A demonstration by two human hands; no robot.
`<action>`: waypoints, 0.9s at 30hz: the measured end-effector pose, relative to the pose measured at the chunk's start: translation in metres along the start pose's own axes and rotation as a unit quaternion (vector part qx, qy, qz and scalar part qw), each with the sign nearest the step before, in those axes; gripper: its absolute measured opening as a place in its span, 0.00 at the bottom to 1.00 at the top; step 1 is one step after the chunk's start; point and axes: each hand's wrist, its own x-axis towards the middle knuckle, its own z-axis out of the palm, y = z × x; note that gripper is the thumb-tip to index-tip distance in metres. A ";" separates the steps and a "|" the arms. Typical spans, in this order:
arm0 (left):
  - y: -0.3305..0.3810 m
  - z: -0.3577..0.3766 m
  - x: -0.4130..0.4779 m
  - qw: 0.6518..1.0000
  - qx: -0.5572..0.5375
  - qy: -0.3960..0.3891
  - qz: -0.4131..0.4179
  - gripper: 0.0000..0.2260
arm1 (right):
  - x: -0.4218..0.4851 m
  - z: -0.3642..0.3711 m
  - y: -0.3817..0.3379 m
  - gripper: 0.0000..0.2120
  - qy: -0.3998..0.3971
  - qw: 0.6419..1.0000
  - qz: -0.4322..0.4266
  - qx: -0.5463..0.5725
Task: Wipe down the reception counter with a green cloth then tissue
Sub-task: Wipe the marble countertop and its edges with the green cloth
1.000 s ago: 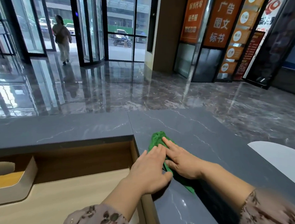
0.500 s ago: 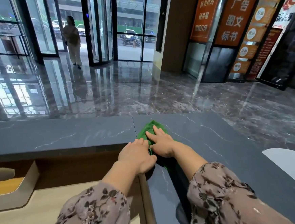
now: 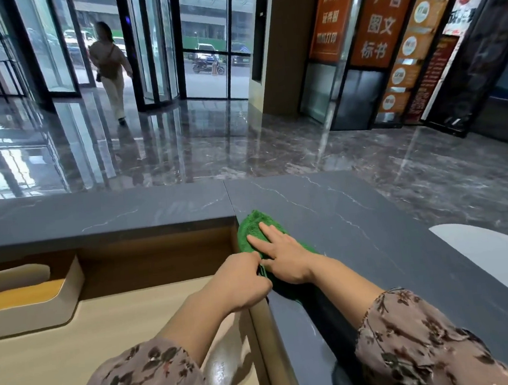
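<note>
Two hands at cloth: left hand (image 3: 241, 280) curled against its near edge, grip unclear; right hand (image 3: 282, 257) flat, fingers straight, pressing cloth (image 3: 249, 227); cloth now pushed farther along counter (image 3: 354, 214) into inner corner; first wipe apparently ongoing.

Glossy dark marble floor (image 3: 243, 150) reflects daylight from glass doors (image 3: 201, 44) beside orange signboards (image 3: 381, 15).

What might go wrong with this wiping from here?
The cloth sits right at the inner edge of the counter, so a push from the right hand may slide it off onto the lower desk. The right sleeve hangs low over the counter and might smear the stone.
</note>
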 end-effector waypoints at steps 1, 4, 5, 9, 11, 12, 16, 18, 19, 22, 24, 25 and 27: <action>0.000 0.002 -0.006 1.000 -0.007 0.001 0.007 0.09 | -0.008 0.003 -0.003 0.29 0.001 1.000 -0.001 -0.001; 0.000 0.005 -0.023 0.999 -0.034 -0.009 0.016 0.12 | -0.035 0.011 -0.009 0.28 0.001 1.000 -0.008 -0.002; 0.001 0.004 -0.027 0.999 -0.046 -0.017 0.011 0.12 | -0.043 0.013 -0.011 0.28 0.001 1.000 -0.010 -0.005; -0.004 -0.001 -0.034 0.987 -0.156 -0.022 -0.016 0.14 | -0.062 0.015 -0.008 0.27 0.007 1.000 -0.018 -0.012; -0.008 0.001 -0.039 0.973 -0.229 0.001 -0.026 0.26 | -0.065 0.015 -0.003 0.27 0.013 1.000 -0.013 -0.005; -0.011 0.005 -0.041 0.966 -0.257 0.015 -0.031 0.30 | -0.065 0.015 0.000 0.27 0.015 1.000 -0.006 -0.003; -0.009 0.016 -0.053 0.953 -0.303 -0.004 -0.009 0.32 | -0.064 0.014 0.024 0.27 0.033 0.998 0.054 -0.001; -0.008 0.018 -0.056 0.962 -0.270 -0.023 -0.009 0.30 | -0.066 0.010 0.046 0.27 0.041 0.994 0.106 -0.004; -0.008 0.018 -0.056 0.963 -0.267 -0.026 -0.011 0.30 | -0.068 0.007 0.059 0.28 0.045 0.990 0.137 -0.003; -0.011 0.020 -0.052 0.959 -0.282 -0.026 -0.011 0.31 | -0.071 0.001 0.092 0.28 0.048 0.971 0.234 -0.002; -0.014 0.022 -0.049 0.953 -0.301 -0.030 0.004 0.30 | -0.068 -0.003 0.096 0.28 0.038 0.960 0.278 0.001; -0.012 0.022 -0.050 0.947 -0.318 -0.034 0.019 0.28 | -0.064 -0.004 0.091 0.28 0.033 0.955 0.295 0.003; -0.008 0.021 -0.051 0.928 -0.370 -0.035 0.023 0.26 | -0.053 -0.004 0.070 0.29 0.026 0.947 0.321 0.007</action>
